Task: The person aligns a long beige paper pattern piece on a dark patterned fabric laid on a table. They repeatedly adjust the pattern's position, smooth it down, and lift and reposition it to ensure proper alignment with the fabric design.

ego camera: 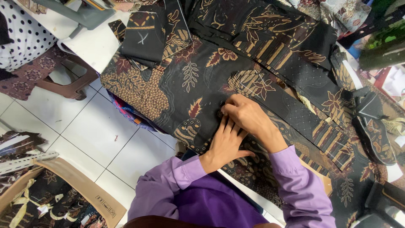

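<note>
Head view, looking down: the left hand (225, 141) lies flat on black batik fabric (185, 84) patterned in brown and gold; the right hand (244, 114) crosses above it, fingertips pinching the cloth. A cardboard box (90, 190) sits on the white tiled floor (97, 131).

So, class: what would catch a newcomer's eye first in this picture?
First, the dark batik cloth with brown leaves and flowers, spread across the table at centre. On it, the left hand lies flat while the right hand pinches at the fabric. At lower left, a cardboard box holds similar cloth.
</note>
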